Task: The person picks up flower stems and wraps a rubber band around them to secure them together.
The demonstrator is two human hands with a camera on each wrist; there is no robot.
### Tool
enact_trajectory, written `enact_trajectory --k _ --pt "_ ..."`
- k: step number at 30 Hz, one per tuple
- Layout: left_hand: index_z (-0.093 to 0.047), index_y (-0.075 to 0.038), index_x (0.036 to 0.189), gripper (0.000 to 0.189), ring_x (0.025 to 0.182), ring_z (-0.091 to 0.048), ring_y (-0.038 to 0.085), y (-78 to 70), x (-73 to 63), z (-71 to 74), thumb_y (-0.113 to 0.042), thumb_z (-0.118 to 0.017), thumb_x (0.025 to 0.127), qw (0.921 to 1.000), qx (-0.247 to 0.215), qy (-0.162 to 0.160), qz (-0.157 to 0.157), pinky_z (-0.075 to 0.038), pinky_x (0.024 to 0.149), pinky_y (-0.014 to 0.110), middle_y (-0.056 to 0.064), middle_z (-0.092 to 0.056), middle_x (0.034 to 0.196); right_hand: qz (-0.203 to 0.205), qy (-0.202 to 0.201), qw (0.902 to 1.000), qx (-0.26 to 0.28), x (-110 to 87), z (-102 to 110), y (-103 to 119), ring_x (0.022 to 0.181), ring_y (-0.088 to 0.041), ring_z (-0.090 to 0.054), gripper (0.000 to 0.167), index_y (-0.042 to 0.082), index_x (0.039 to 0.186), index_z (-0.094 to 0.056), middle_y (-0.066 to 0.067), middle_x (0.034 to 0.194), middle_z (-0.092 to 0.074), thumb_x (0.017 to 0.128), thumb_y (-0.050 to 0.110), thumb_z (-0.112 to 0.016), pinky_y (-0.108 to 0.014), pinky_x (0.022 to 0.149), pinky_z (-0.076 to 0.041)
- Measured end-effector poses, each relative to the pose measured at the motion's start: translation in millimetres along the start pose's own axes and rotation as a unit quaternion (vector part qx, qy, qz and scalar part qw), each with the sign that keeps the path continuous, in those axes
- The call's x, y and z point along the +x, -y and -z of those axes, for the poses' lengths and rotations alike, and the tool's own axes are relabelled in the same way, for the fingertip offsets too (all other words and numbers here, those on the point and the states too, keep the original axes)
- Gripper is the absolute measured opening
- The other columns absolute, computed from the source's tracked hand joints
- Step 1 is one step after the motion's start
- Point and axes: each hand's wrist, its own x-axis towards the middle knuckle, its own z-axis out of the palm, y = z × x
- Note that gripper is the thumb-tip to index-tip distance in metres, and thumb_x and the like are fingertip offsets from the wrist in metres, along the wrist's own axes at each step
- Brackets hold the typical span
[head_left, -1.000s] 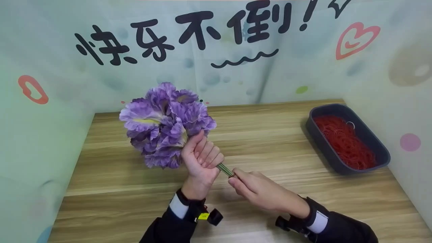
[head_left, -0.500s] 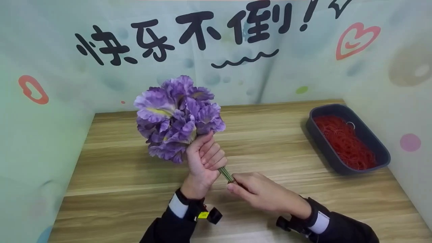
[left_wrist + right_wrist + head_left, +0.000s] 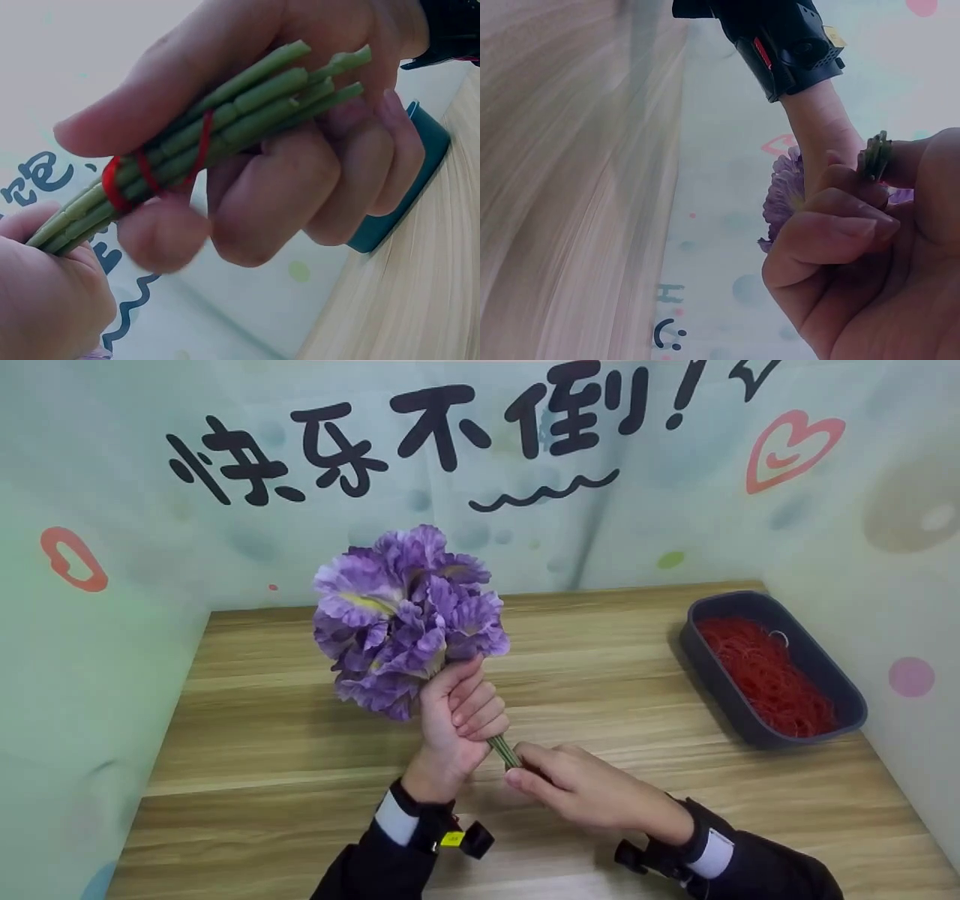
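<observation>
A bunch of purple artificial flowers (image 3: 412, 622) is held above the table, blossoms up and to the left. My left hand (image 3: 461, 720) grips its stems (image 3: 504, 751) just under the blossoms. Lower down, my right hand (image 3: 592, 784) holds the stems near their cut ends. In the left wrist view, a red rubber band (image 3: 114, 184) loops around the green stems, between the right thumb and index finger. The stem ends (image 3: 875, 156) poke out above the curled right fingers in the right wrist view, where most of the blossoms are hidden behind the hands.
A dark blue-grey tray (image 3: 851, 690) with many red rubber bands (image 3: 765, 679) and a small metal ring stands at the right on the wooden table (image 3: 247, 750). Printed cloth walls (image 3: 480, 547) enclose the table at the back and sides.
The flower heads have swung right and slightly up as the bunch tips more upright. My left hand has turned with them and shifted a little right; the right hand has hardly moved.
</observation>
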Motion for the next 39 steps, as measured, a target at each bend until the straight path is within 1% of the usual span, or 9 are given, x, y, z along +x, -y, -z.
enact_trajectory --k 13,16,20,22,24,29,32,35,39 --pt "-0.04 -0.016 0.062 0.036 0.043 -0.041 0.009 -2.3 1.0 -5.6 -0.021 -0.049 0.097 0.9926 0.111 -0.048 -0.01 -0.031 0.044 0.021 -0.004 -0.044 0.052 -0.015 -0.01 0.9998 0.009 -2.0 3 6 0.048 0.001 -0.033 0.018 0.021 0.09 -0.05 0.014 0.063 -0.038 0.105 0.029 -0.043 -0.018 0.041 -0.03" --pt "-0.045 -0.014 0.069 0.032 0.05 -0.052 0.014 -3.5 1.3 -6.0 -0.025 -0.049 0.098 0.9805 0.181 -0.072 -0.024 -0.042 0.051 0.026 0.0 -0.049 0.057 -0.018 -0.016 0.9996 0.012 -3.3 4 7 0.048 0.001 -0.033 0.017 0.021 0.091 -0.051 0.014 0.063 -0.038 0.105 0.028 -0.043 -0.018 0.041 -0.029" --pt "-0.051 -0.01 0.087 0.036 0.067 -0.064 0.021 -6.3 2.0 -6.2 -0.044 -0.054 0.098 0.9536 0.289 -0.084 -0.017 -0.054 0.065 0.034 0.004 -0.059 0.071 -0.024 -0.024 0.999 0.028 -5.4 7 9 0.049 0.0 -0.035 0.016 0.018 0.093 -0.052 0.013 0.064 -0.039 0.105 0.024 -0.043 -0.018 0.042 -0.03" --pt "-0.051 -0.008 0.099 0.047 0.076 -0.065 0.023 -8.6 1.2 -6.8 -0.054 -0.056 0.093 0.9346 0.346 -0.083 -0.003 -0.055 0.072 0.037 0.007 -0.062 0.081 -0.027 -0.03 0.9985 0.037 -6.0 9 9 0.05 0.0 -0.036 0.017 0.016 0.093 -0.052 0.013 0.065 -0.04 0.105 0.022 -0.043 -0.018 0.043 -0.031" --pt "-0.049 -0.007 0.108 0.055 0.083 -0.063 0.024 -11.2 0.1 -7.9 -0.059 -0.057 0.09 0.9062 0.414 -0.084 0.008 -0.054 0.079 0.039 0.01 -0.062 0.091 -0.028 -0.039 0.998 0.041 -6.1 11 10 0.051 -0.001 -0.038 0.017 0.013 0.093 -0.052 0.012 0.066 -0.041 0.105 0.02 -0.043 -0.019 0.044 -0.032" --pt "-0.052 -0.005 0.113 0.045 0.09 -0.06 0.029 -16.0 -2.3 -12.6 -0.048 -0.052 0.098 0.8095 0.582 -0.076 0.01 -0.051 0.083 0.044 0.012 -0.06 0.096 -0.042 -0.067 0.995 0.061 -6.3 17 9 0.052 -0.003 -0.041 0.016 0.012 0.093 -0.051 0.01 0.066 -0.042 0.105 0.019 -0.043 -0.022 0.044 -0.036" --pt "-0.056 -0.005 0.11 0.034 0.087 -0.061 0.028 -17.4 -4.0 -14.4 -0.037 -0.049 0.102 0.7641 0.642 -0.06 -0.01 -0.052 0.078 0.044 0.01 -0.062 0.093 -0.056 -0.079 0.9922 0.078 -6.7 19 9 0.052 -0.005 -0.041 0.017 0.014 0.093 -0.051 0.009 0.066 -0.042 0.106 0.02 -0.041 -0.023 0.044 -0.037" --pt "-0.058 -0.007 0.105 0.029 0.081 -0.06 0.025 -17.5 -5.3 -15.3 -0.034 -0.046 0.103 0.7306 0.681 -0.042 -0.032 -0.052 0.073 0.041 0.009 -0.062 0.088 -0.063 -0.085 0.9908 0.085 -6.7 19 8 0.053 -0.006 -0.04 0.017 0.015 0.094 -0.051 0.009 0.066 -0.042 0.106 0.022 -0.041 -0.024 0.045 -0.037" --pt "-0.059 -0.011 0.099 0.028 0.073 -0.058 0.019 -16.2 -5.6 -15.5 -0.036 -0.045 0.103 0.696 0.715 -0.037 -0.05 -0.051 0.068 0.035 0.006 -0.059 0.081 -0.056 -0.086 0.9915 0.079 -5.7 18 5 0.055 -0.006 -0.04 0.015 0.015 0.094 -0.051 0.009 0.067 -0.042 0.106 0.021 -0.041 -0.024 0.047 -0.037"
